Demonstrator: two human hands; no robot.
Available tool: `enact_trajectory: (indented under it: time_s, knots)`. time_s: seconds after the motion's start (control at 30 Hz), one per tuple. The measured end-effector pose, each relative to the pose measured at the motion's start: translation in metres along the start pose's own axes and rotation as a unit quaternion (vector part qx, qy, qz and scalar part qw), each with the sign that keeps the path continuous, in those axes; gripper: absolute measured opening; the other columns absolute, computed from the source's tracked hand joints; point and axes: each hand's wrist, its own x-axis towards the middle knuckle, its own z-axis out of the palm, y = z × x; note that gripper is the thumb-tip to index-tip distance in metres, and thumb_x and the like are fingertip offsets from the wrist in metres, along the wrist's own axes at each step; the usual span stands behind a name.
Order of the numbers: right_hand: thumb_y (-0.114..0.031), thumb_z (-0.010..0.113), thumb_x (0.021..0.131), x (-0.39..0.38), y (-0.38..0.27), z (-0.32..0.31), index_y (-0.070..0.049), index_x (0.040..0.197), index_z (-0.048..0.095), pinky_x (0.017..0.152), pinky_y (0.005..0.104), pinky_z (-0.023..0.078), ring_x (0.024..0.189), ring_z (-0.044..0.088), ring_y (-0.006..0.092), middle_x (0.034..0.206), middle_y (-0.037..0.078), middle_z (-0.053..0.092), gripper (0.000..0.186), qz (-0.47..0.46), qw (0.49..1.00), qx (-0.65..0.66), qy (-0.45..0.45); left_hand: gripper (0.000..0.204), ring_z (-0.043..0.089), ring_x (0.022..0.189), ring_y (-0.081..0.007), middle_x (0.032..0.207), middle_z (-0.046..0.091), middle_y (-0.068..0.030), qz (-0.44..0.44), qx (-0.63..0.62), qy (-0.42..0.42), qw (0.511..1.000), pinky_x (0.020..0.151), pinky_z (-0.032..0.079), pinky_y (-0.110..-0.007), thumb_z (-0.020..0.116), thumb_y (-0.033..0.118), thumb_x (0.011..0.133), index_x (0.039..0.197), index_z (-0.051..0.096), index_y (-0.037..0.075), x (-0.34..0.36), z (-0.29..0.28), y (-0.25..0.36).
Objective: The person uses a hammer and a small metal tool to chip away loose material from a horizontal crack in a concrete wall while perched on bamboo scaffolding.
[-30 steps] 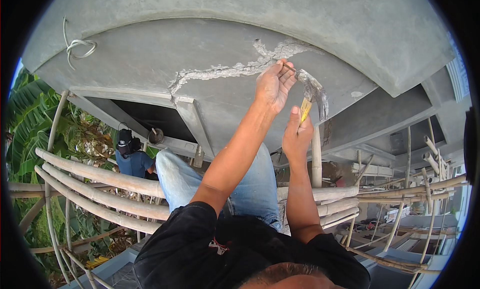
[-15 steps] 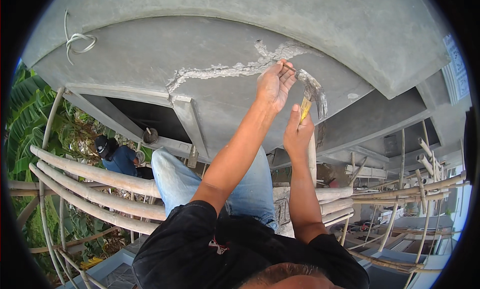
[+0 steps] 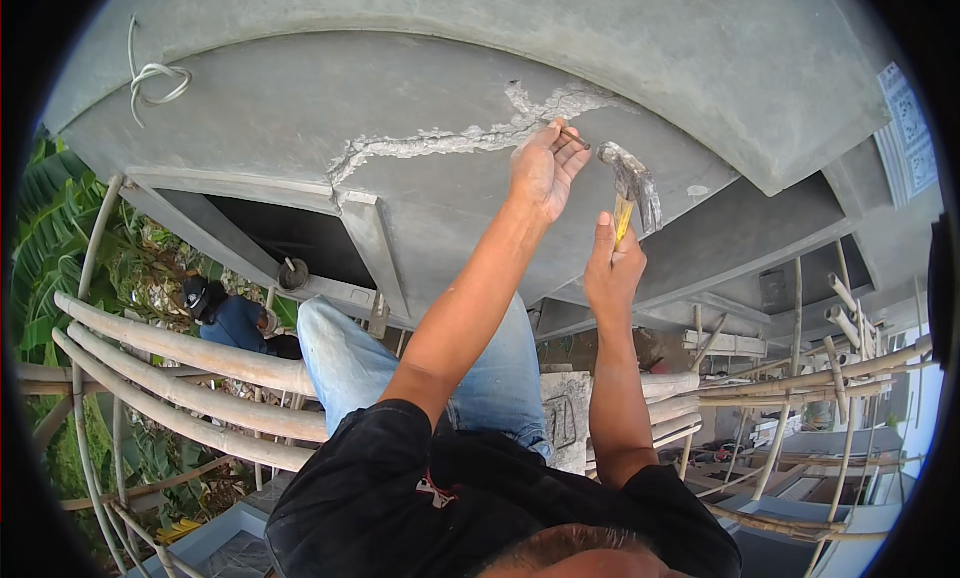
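Head view, hammer (image 3: pixel 632 173) beside rod (image 3: pixel 573 137), narrow gap, ragged-edged crack (image 3: pixel 430 144)

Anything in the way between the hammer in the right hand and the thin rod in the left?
Nothing visible: just a small open gap separates the hammer, held in the right hand, from the thin rod. The left hand grips near that rod's end, outside the gap.

We see a knotted pale cable (image 3: pixel 140 83) at upper left. Lower down, a co-worker (image 3: pixel 235 323) in blue shows near green leaves (image 3: pixel 50 203), beyond bamboo rails (image 3: pixel 190 341).
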Motion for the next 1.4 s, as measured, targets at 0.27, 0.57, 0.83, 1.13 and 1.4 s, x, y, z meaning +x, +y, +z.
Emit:
enact_trajectory:
  time_s: [0.27, 0.57, 0.83, 1.13, 1.4]
  knots:
    - [-0.029, 0.053, 0.1, -0.026, 0.022, -0.006, 0.001, 0.081, 0.053, 0.051, 0.0319, 0.035, 0.057, 0.04, 0.0101, 0.058, 0.003, 0.043, 0.035, 0.052, 0.995, 0.087, 0.008, 0.012, 0.059, 0.066, -0.0115, 0.08, 0.061, -0.0036, 0.069, 0.14, -0.021, 0.987, 0.068, 0.056, -0.03, 0.054, 0.015, 0.097, 0.102, 0.058, 0.005, -0.003, -0.021, -0.007]
    - [-0.032, 0.051, 0.102, -0.034, 0.046, -0.001, -0.009, 0.076, 0.045, 0.042, 0.0227, 0.028, 0.049, 0.036, 0.0024, 0.059, -0.006, 0.039, 0.035, 0.027, 0.991, 0.132, 0.017, 0.019, 0.056, 0.059, -0.0085, 0.08, 0.062, -0.0044, 0.13, 0.32, -0.002, 0.939, 0.062, 0.053, -0.028, 0.055, 0.015, 0.097, 0.108, 0.059, 0.0, 0.004, -0.031, -0.011]
    - [-0.029, 0.053, 0.1, -0.046, 0.047, 0.0, -0.003, 0.077, 0.049, 0.047, 0.0289, 0.031, 0.053, 0.037, 0.007, 0.058, -0.002, 0.042, 0.036, 0.06, 0.986, 0.156, 0.011, 0.019, 0.057, 0.059, -0.0085, 0.081, 0.062, -0.0037, 0.085, 0.258, 0.01, 0.962, 0.063, 0.053, -0.028, 0.054, 0.015, 0.098, 0.108, 0.059, 0.0, -0.005, -0.018, -0.005]
    - [-0.051, 0.043, 0.101, -0.053, 0.014, 0.054, -0.012, 0.077, 0.038, 0.041, 0.0291, 0.036, 0.041, 0.033, 0.0095, 0.053, -0.003, 0.031, 0.046, 0.288, 0.826, 0.482, 0.052, 0.018, 0.058, 0.068, -0.0094, 0.085, 0.064, -0.0058, 0.119, 0.356, 0.044, 0.926, 0.066, 0.052, -0.026, 0.055, 0.015, 0.098, 0.103, 0.061, -0.001, 0.003, -0.019, -0.014]
    - [-0.061, 0.045, 0.096, -0.037, -0.008, 0.079, -0.015, 0.078, 0.039, 0.041, 0.0289, 0.037, 0.04, 0.033, 0.0101, 0.053, -0.003, 0.031, 0.05, 0.308, 0.724, 0.611, 0.092, 0.017, 0.061, 0.069, -0.0118, 0.083, 0.065, -0.0074, 0.103, 0.35, 0.043, 0.93, 0.068, 0.054, -0.026, 0.057, 0.015, 0.097, 0.098, 0.062, -0.001, 0.004, -0.017, -0.007]
